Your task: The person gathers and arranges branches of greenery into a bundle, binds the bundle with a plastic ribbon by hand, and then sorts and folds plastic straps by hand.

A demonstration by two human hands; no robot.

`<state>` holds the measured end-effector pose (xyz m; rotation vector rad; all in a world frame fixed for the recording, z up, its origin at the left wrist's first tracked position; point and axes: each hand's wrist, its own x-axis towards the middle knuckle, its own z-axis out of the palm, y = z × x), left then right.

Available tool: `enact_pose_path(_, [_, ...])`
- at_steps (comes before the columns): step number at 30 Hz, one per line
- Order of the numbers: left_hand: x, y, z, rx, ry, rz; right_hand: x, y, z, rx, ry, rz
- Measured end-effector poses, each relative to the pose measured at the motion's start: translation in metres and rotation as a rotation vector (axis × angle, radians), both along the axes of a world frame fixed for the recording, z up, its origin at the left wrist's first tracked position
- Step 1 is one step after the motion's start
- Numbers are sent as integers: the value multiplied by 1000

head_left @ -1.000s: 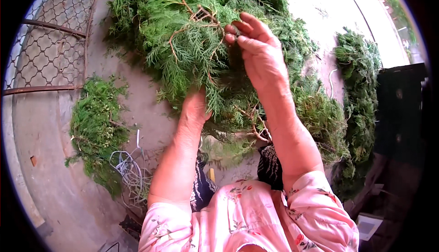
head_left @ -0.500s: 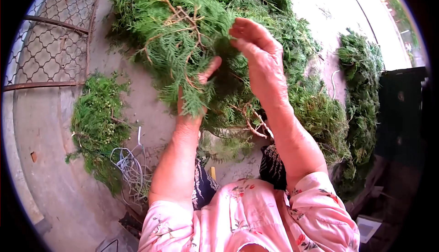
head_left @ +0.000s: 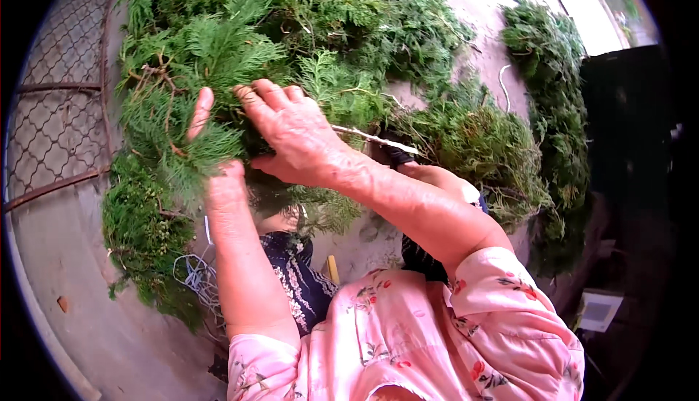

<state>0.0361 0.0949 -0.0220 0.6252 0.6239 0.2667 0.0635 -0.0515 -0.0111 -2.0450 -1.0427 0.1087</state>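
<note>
Now L fingers [head_left: 201, 112] grasp leafy sprigs [head_left: 172, 146], R fingers [head_left: 272, 96] spread loosely w/ tips near 'em.

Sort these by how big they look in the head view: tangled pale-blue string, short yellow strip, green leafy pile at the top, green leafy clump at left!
Largest to smallest:
Leafy pile
Leafy clump
Pale-blue string
Yellow strip

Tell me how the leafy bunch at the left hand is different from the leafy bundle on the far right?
The bunch covers part of the left hand; the bundle lies on the ground, away from both hands.
The bunch looks loose and bushy; the bundle is long and narrow.
The bunch shows bare brown stems; the bundle shows mostly leaves.
Both are green and feathery.
</note>
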Motion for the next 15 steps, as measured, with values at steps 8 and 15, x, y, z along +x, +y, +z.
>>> enact_pose_path(8, [-23,-3,-14,602,-59,81,-21,11,-21,-74,-283,-157])
enact_pose_path(15, [-21,-20,-1,491,37,11,-12,3,-13,91,-242,-117])
